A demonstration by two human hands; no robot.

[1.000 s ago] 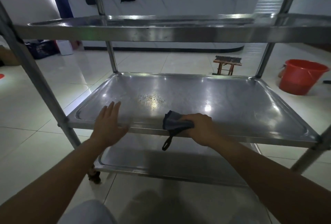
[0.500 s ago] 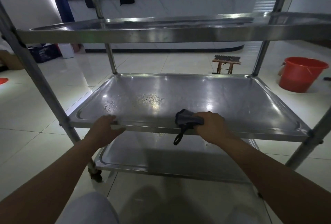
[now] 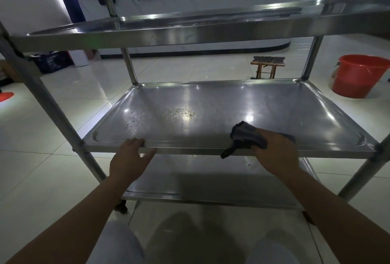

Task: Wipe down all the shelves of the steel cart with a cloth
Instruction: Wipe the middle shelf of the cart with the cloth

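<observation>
Plainly, the risk lies in the speckled droplets (image 3: 180, 114) on the middle shelf (image 3: 274, 112), at about ten o'clock from the cloth (image 3: 248, 136): in my judgement a short stroke along the near rim would leave them behind, and the cart could roll if the bracing grip slackens. The right hand (image 3: 274, 152) is curled around the bunched dark cloth, pressing it onto the shelf near its front edge, a loop dangling over the rim. The left hand (image 3: 129, 159) hooks bent fingers over the front rim at eight o'clock, thumb below. A red bucket (image 3: 358, 76) stands on the floor at two o'clock.
</observation>
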